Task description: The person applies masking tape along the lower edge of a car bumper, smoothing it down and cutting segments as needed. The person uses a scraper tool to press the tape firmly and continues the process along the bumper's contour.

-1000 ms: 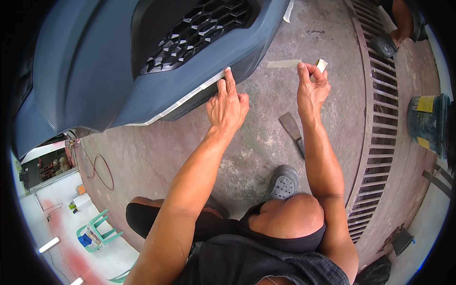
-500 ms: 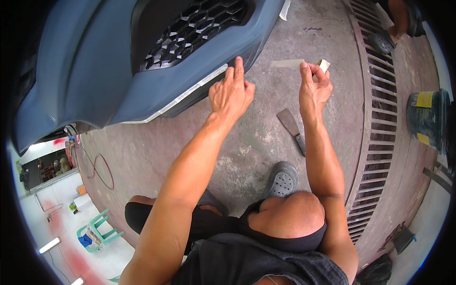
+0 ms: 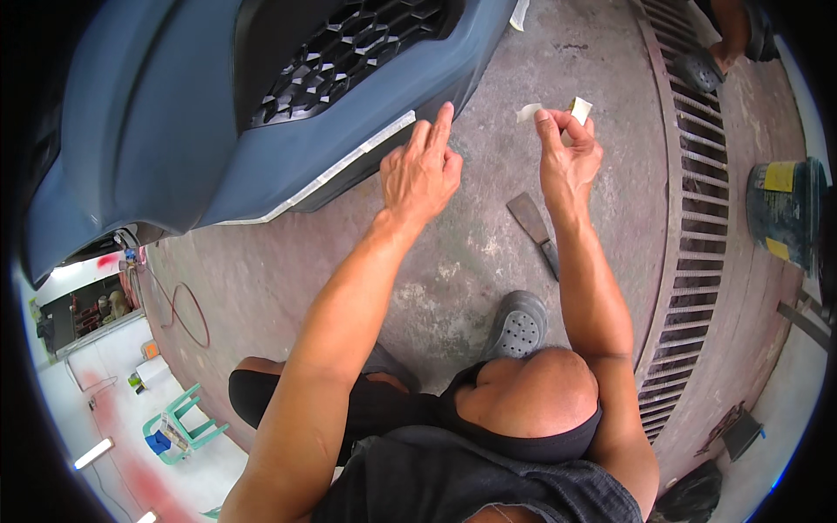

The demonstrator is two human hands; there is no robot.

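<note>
A blue-grey car bumper (image 3: 288, 157) with a black honeycomb grille (image 3: 349, 61) fills the upper left. Pale masking tape (image 3: 327, 173) lines its lower edge. At the end of that line is my left hand (image 3: 420, 174), index finger stretched out by the bumper's dark lower trim, other fingers partly bent. It holds nothing that I can see; whether the fingertip touches is unclear. My right hand (image 3: 571, 166) is raised over the floor to the right, pinching a short, curled tape piece (image 3: 528, 112) between thumb and finger. A small whitish tape roll (image 3: 580, 110) shows behind its fingers.
A putty knife (image 3: 534, 231) lies on the concrete floor between my arms. To the right runs a metal drain grate (image 3: 697, 227), with a dark bucket (image 3: 787, 213) beyond. Another person's foot (image 3: 700, 70) is at the upper right. A green stool (image 3: 187, 423) stands lower left.
The tape strip at my right fingers, long and straight before, now looks short and curled. My right hand has shifted slightly left; my left index finger has edged right.
</note>
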